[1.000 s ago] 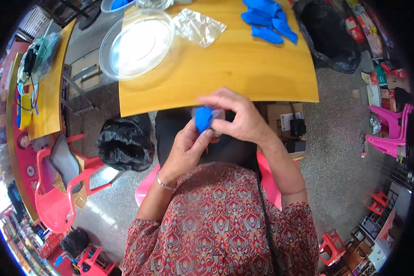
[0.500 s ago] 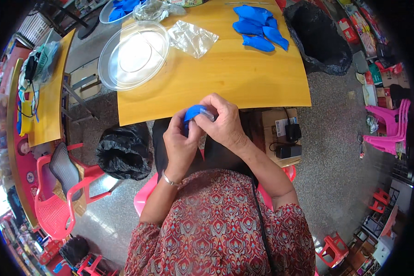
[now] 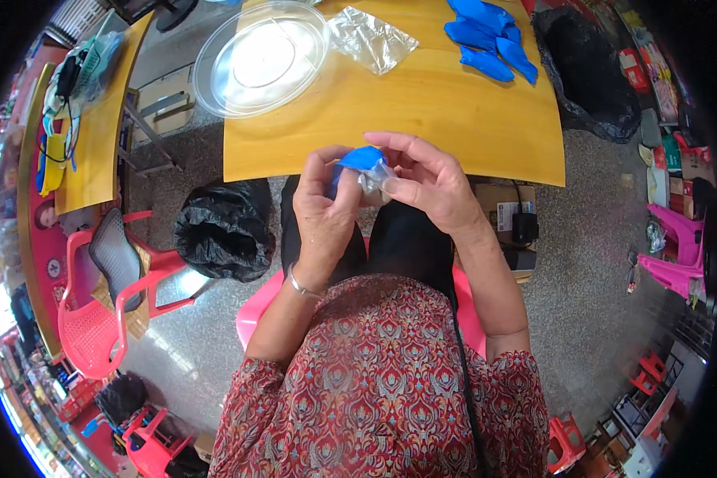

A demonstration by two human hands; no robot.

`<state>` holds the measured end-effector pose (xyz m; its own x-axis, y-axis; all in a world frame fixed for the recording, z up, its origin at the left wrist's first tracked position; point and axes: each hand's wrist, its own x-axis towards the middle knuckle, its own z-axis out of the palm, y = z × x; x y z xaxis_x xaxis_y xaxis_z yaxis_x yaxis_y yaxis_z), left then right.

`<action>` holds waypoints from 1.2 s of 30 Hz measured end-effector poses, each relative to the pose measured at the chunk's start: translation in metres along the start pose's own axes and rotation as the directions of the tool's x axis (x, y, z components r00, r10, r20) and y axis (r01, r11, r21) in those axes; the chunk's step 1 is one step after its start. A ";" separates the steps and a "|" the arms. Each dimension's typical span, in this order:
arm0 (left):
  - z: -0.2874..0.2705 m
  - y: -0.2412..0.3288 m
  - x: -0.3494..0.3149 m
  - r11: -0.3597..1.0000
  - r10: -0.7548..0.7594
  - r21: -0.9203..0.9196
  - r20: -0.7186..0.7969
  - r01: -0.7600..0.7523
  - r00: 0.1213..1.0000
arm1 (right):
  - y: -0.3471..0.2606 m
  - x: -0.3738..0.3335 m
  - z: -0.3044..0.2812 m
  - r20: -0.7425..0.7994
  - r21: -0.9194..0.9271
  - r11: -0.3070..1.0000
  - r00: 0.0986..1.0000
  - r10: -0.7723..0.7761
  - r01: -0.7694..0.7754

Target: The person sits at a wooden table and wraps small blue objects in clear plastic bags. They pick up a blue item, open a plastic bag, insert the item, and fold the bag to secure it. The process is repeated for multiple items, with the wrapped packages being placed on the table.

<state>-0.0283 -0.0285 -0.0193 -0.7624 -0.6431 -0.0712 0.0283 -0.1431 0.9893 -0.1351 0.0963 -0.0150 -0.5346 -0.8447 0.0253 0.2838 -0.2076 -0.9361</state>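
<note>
Just off the table's near edge, my left hand (image 3: 323, 207) is closed around a small blue piece (image 3: 362, 157) of thin, soft-looking material. Crumpled clear plastic film (image 3: 374, 177) shows at its near side. The thumb and fingers of my right hand (image 3: 438, 187) pinch that film; the fingers partly hide where the film and the blue piece meet. Several similar blue pieces (image 3: 486, 40) lie in a heap at the table's far right. A flat clear plastic bag (image 3: 372, 40) and a large round clear plastic dish (image 3: 263, 60) lie toward the far left.
The yellow table (image 3: 390, 107) ends just beyond my hands. A bin lined with a black bag (image 3: 585, 72) stands at its right, another black-bagged bin (image 3: 223, 231) by my left knee. A pink armchair (image 3: 95, 334) and a second table (image 3: 95, 147) are further left.
My view has shifted, so the table sits higher in it. My right hand has opened out and turned, and more of the clear film shows beside the blue piece.
</note>
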 end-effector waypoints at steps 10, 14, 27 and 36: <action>0.000 0.012 -0.020 0.992 0.121 -0.037 0.052 -0.119 0.991 | 0.008 0.000 0.022 -0.215 -0.153 0.987 0.974 -0.078 0.045; -0.006 0.019 -0.019 0.997 0.071 -0.037 0.155 -0.067 0.985 | 0.009 0.000 0.021 -0.213 -0.133 0.989 0.973 -0.091 0.063; -0.009 0.003 -0.012 0.998 0.000 -0.067 0.006 0.001 1.000 | 0.013 -0.001 0.017 -0.103 0.057 0.998 0.995 -0.012 0.018; 0.001 0.005 -0.006 0.987 0.161 -0.005 -0.022 -0.161 0.987 | 0.004 -0.001 0.010 -0.061 -0.043 0.992 0.991 -0.118 0.116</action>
<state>-0.0241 -0.0246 -0.0136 -0.7335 -0.6742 0.0859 0.1540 -0.0419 0.9872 -0.1254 0.0913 -0.0154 -0.6115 -0.7829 0.1144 0.1855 -0.2824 -0.9412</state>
